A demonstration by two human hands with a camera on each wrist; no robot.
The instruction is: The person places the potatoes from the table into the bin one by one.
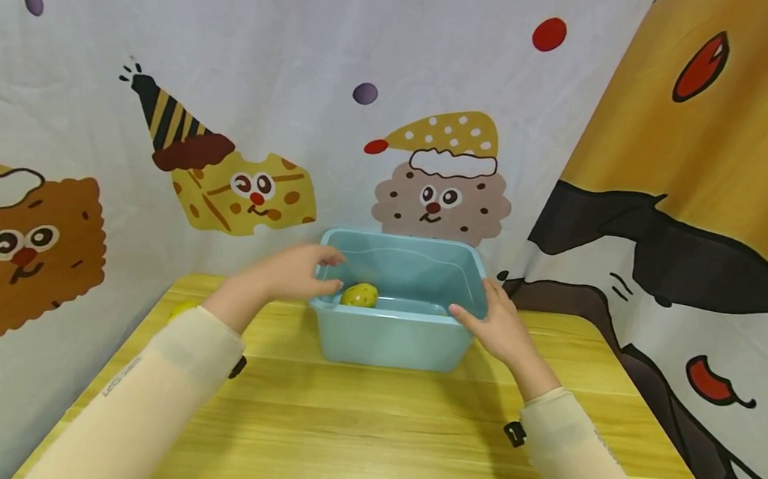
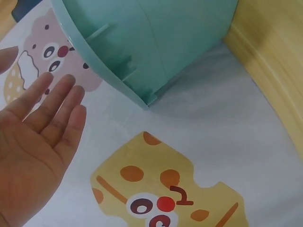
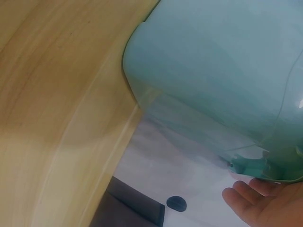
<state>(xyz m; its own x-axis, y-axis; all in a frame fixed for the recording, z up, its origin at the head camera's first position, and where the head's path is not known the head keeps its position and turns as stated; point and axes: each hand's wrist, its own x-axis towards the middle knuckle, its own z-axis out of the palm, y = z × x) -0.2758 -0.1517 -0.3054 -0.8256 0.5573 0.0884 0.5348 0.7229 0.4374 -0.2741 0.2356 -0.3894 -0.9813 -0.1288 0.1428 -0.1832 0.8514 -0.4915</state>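
Note:
A light blue plastic bin point(image 1: 392, 342) stands at the far side of the wooden table. Inside it, at the left, lies a rounded yellow-green fruit point(image 1: 359, 295) with small dark marks. My left hand point(image 1: 300, 270) hovers at the bin's left rim, thumb and fingers spread apart. In the left wrist view that hand's fingers point(image 2: 59, 101) are nearly straight, with nothing in the palm. At the right rim is my right hand point(image 1: 500, 325), its thumb pointing in over the front corner. The right wrist view has its fingers point(image 3: 246, 196) loosely extended just by the rim.
A patterned cloth point(image 1: 304, 53) with cartoon figures hangs right behind the table point(image 1: 355, 433). Part of a yellow thing point(image 1: 180, 309) shows at the table's left edge, behind my left forearm. Dark clips sit by both sleeves.

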